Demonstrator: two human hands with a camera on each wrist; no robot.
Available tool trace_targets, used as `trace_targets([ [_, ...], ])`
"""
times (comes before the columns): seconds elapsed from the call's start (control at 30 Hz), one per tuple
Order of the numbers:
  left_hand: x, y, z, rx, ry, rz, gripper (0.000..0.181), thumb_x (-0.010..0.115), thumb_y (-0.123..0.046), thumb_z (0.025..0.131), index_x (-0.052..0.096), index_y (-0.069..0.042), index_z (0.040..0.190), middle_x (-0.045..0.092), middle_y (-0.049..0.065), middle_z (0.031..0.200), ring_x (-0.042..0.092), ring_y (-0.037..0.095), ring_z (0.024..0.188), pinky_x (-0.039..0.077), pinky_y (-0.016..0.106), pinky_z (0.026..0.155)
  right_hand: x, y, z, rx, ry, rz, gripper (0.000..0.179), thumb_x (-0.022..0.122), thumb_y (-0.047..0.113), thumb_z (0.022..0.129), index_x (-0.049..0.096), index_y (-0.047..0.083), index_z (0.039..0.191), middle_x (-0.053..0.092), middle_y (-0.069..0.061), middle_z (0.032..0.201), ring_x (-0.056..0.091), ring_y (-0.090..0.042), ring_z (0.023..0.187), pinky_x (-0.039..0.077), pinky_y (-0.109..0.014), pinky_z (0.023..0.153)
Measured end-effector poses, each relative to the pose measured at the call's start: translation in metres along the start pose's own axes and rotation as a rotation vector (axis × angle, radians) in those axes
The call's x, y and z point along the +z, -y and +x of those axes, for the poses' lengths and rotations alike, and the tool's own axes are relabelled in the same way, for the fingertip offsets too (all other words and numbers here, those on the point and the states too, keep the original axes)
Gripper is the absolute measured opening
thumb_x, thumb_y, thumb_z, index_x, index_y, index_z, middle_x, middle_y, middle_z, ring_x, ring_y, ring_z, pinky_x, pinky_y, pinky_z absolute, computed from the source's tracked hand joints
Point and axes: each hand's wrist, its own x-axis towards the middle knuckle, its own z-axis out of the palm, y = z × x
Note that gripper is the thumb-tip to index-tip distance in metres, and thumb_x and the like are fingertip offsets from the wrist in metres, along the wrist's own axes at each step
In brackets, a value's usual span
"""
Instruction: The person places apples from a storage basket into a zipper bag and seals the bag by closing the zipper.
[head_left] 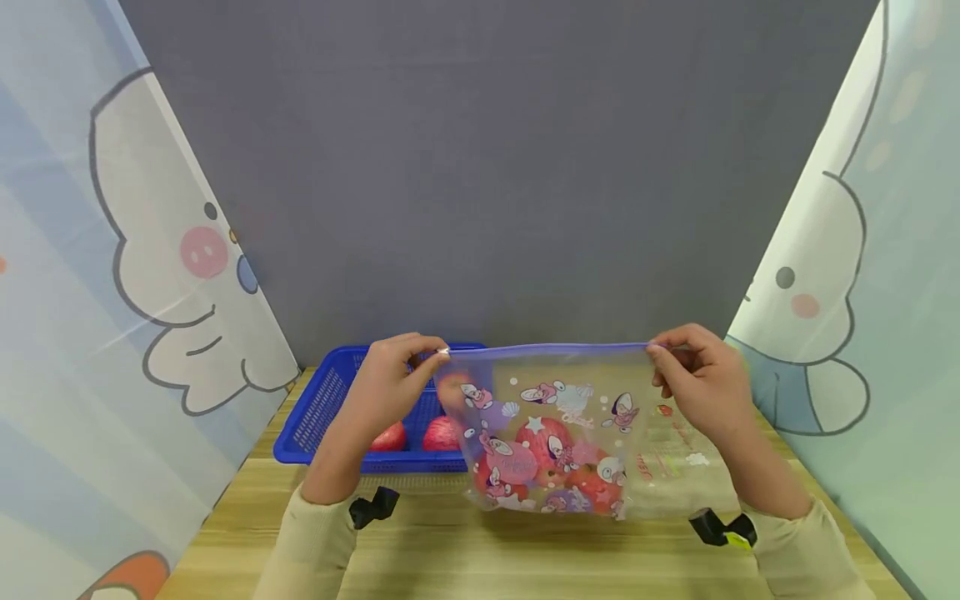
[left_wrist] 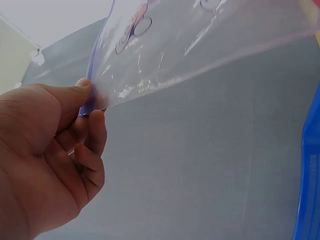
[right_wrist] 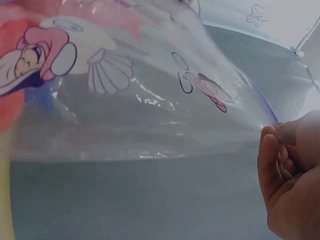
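A clear zip bag (head_left: 600, 383) with cartoon prints and a purple zip edge hangs stretched between both hands, above the table. Red apples (head_left: 543, 437) lie in its bottom, partly covered by the prints. My left hand (head_left: 390, 379) pinches one top corner between thumb and forefinger; the left wrist view shows the same pinch on the purple strip (left_wrist: 92, 70). At the opposite corner, my right hand (head_left: 701, 375) pinches the zip edge, its other fingers curled. Along the top, the strip looks straight and flat in the head view.
Behind the left hand stands a blue plastic basket (head_left: 315, 417) with some red apples (head_left: 441, 433) in it. Another clear printed bag (head_left: 682, 475) lies flat on the wooden table (head_left: 420, 550) at the right. A grey cloth (head_left: 480, 167) and printed curtains surround the table.
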Motion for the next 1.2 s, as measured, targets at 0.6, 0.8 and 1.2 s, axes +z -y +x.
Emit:
trace_targets([
  [0.6, 0.049, 0.037, 0.065, -0.170, 0.038, -0.079, 0.023, 0.062, -0.024, 0.097, 0.072, -0.008, 0.110, 0.067, 0.000, 0.091, 0.049, 0.016, 0.059, 0.043, 0.033, 0.053, 0.005, -0.041, 0.036, 0.175, -0.038, -0.118, 0.014, 0.065, 0.010, 0.094, 0.068, -0.002, 0.100, 0.066, -0.015, 0.088, 0.064, -0.005, 0.061, 0.053, -0.020, 0.056],
  [0.8, 0.065, 0.052, 0.077, -0.224, 0.081, -0.059, 0.024, 0.060, -0.025, 0.098, 0.072, -0.008, 0.111, 0.069, 0.002, 0.096, 0.051, 0.016, 0.063, 0.045, 0.033, 0.060, 0.016, -0.066, 0.043, 0.272, -0.016, -0.104, 0.021, 0.063, 0.016, 0.096, 0.067, -0.005, 0.102, 0.064, -0.018, 0.091, 0.065, -0.003, 0.062, 0.054, -0.021, 0.056],
  [1.2, 0.077, 0.078, 0.111, -0.300, 0.177, 0.014, 0.029, 0.056, -0.026, 0.100, 0.069, -0.007, 0.117, 0.068, 0.004, 0.106, 0.060, 0.020, 0.085, 0.050, 0.038, 0.074, 0.033, -0.103, 0.076, 0.368, 0.041, -0.094, 0.028, 0.060, 0.022, 0.098, 0.066, -0.004, 0.106, 0.063, -0.019, 0.092, 0.065, -0.008, 0.065, 0.054, -0.020, 0.058],
])
